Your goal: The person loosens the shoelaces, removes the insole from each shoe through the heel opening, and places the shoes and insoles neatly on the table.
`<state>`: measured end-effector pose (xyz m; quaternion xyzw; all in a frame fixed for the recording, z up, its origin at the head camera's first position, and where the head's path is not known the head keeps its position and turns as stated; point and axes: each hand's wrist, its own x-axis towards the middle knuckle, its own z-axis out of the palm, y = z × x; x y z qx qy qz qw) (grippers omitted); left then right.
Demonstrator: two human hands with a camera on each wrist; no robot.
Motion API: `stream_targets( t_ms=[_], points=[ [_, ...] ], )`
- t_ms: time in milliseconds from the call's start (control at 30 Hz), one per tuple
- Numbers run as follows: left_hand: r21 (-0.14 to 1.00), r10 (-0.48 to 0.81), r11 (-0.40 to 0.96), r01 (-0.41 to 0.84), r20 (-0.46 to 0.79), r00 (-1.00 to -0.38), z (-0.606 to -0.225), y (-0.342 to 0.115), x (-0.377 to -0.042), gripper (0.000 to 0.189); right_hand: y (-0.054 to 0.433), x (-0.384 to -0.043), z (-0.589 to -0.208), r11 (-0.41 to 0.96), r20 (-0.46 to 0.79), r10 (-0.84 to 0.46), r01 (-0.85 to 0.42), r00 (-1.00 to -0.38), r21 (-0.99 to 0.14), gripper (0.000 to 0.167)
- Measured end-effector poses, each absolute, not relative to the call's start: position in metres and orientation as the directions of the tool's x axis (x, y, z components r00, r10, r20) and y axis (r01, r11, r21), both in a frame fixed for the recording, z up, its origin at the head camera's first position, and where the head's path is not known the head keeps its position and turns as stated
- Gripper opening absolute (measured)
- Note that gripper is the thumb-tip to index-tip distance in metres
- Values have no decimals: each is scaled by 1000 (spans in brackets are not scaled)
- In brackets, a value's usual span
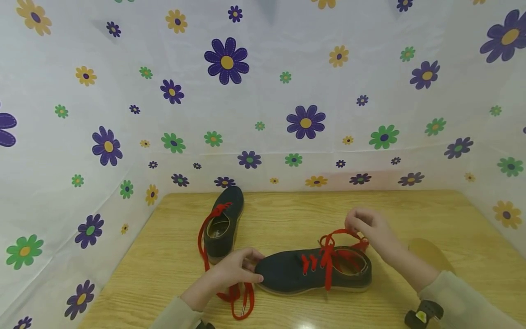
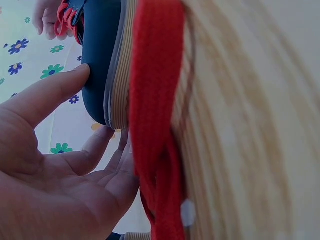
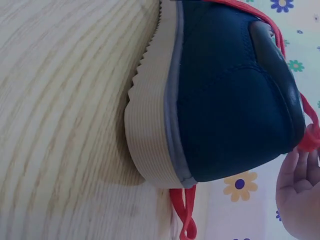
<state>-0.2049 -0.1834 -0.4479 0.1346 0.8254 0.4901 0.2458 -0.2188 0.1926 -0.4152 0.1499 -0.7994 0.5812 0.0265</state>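
A dark navy shoe [image 1: 283,272] with a pale ribbed sole lies sideways on the table, toe to the left. My left hand [image 1: 238,269] holds its toe, thumb on one side and fingertips at the front edge, as the left wrist view shows. A red shoelace [image 1: 327,256] is threaded through the eyelets, with loops and a hanging end over the opening. Above the heel, my right hand [image 1: 370,228] pinches part of this lace between curled fingers. In the right wrist view the heel [image 3: 225,115] fills the middle, with the right hand's fingertips [image 3: 301,162] at the lace beyond it.
A second navy shoe [image 1: 223,244] stands behind the left hand, toe away. Its long red lace [image 1: 248,304] trails past the left wrist. Behind my right forearm lies a flat, rounded tan thing [image 1: 429,251], partly hidden. Flower-print sheeting [image 1: 263,91] walls the wooden table [image 1: 164,274].
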Motion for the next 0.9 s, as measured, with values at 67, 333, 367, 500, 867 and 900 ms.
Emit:
stream_targets(
  t_ms=[67,333,367,500,867,900],
  points=[
    [875,464,483,-18,-273,-843,-448,-183,-205,48,192,-219,-416,299,197,-249,-269,-948,-916,19],
    [877,465,481,-12,-266,-844,-448,-183,-204,47,187,-221,-422,350,131,-390,-279,-911,-894,22],
    [878,466,479,-13,-266,-844,-448,-183,-205,47,187,-221,-422,363,132,-401,-289,-907,-886,23],
    [879,466,476,-14,-266,-844,-449,-183,-205,47,183,-223,-425,399,150,-441,-343,-885,-850,25],
    [880,479,476,2,-256,-840,-447,-184,-205,48,177,-227,-427,458,132,-472,-371,-871,-808,9],
    [880,479,475,3,-256,-839,-448,-184,-205,48,177,-226,-427,462,129,-472,-370,-872,-806,9]
  ],
)
